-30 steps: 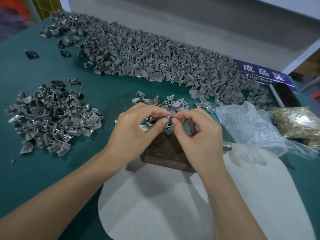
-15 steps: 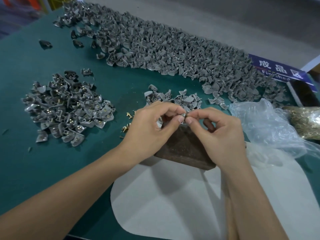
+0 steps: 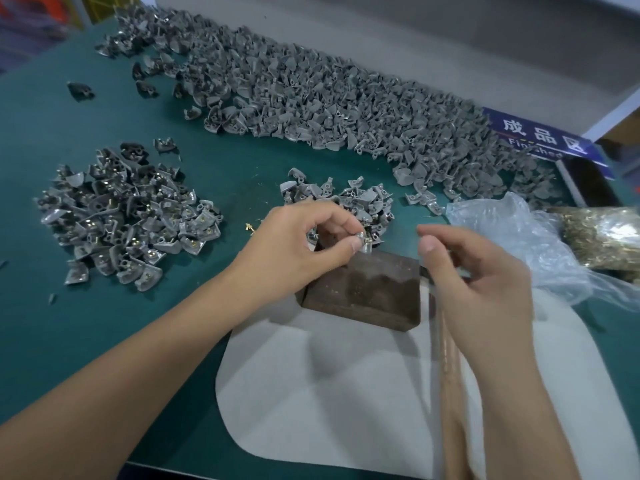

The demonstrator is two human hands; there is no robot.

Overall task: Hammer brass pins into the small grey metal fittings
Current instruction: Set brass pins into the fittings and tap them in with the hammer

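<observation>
The left hand (image 3: pixel 298 244) pinches a small grey fitting (image 3: pixel 366 244) between thumb and forefinger at the far edge of the dark block (image 3: pixel 363 289), a brass pin (image 3: pixel 369 240) standing up from it. The right hand (image 3: pixel 478 271), fingers loosely curled, hovers just right of the block over a wooden handle (image 3: pixel 450 375) that runs toward the viewer; whether it grips it I cannot tell. A blue sign (image 3: pixel 540 138) reads "成品区" and "Finished".

Bare green mat (image 3: pixel 242 161) lies open between the left pile of fittings (image 3: pixel 121 216) and the small pile (image 3: pixel 343 199), while the dark block (image 3: pixel 367 289), the hammer handle (image 3: pixel 450 375) and the plastic bag (image 3: pixel 512 237) crowd the right side.
</observation>
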